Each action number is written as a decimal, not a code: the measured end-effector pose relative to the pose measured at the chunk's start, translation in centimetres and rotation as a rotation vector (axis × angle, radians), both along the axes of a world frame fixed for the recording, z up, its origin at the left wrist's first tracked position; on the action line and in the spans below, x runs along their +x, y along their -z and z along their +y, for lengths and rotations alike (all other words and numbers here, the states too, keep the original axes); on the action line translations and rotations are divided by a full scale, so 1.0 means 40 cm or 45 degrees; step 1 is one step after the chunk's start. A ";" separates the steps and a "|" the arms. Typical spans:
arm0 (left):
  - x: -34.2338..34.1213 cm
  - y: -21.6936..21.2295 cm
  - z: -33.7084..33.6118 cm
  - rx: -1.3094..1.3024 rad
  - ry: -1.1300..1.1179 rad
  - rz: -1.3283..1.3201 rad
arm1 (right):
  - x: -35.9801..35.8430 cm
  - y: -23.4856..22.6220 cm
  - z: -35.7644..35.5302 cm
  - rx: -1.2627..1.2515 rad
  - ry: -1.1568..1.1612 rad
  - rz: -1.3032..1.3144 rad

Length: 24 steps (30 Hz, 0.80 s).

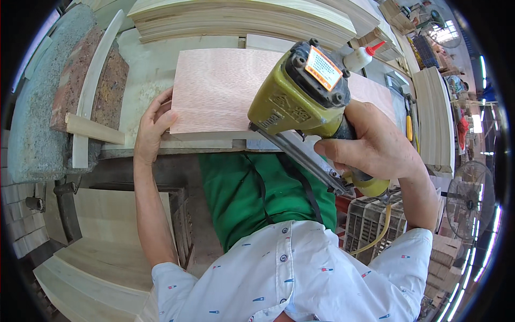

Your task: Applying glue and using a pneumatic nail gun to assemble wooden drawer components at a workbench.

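A reddish-brown plywood panel (220, 88) lies flat on the workbench (142, 70). My left hand (153, 126) rests on the panel's near left corner, fingers spread against its edge. My right hand (375, 145) grips the handle of an olive-green pneumatic nail gun (295, 96). The gun's nose is set at the panel's near edge, right of the middle, and its long magazine slants back toward my wrist. A yellow air hose (382, 228) hangs from the gun's handle.
Stacks of pale boards (241, 21) lie along the bench's far side. A white glue bottle with a red tip (360, 57) stands behind the gun. Loose wood strips (91, 129) lie at left. A floor fan (472, 198) and a plastic crate (367, 220) are at right.
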<state>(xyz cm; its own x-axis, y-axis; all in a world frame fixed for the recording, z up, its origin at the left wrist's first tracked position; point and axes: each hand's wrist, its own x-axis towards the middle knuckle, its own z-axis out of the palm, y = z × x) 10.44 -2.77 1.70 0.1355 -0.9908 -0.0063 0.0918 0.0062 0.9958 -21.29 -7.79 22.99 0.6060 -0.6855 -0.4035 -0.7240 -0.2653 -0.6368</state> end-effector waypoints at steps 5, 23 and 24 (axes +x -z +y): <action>0.000 0.007 -0.002 -0.015 -0.009 -0.015 | -0.002 -0.003 0.005 -0.013 -0.012 0.018; 0.024 0.034 0.004 0.019 -0.051 -0.098 | -0.273 -0.024 0.053 0.093 0.658 -0.089; 0.024 0.034 0.005 0.036 -0.078 -0.097 | -0.283 -0.021 0.051 0.139 0.678 -0.078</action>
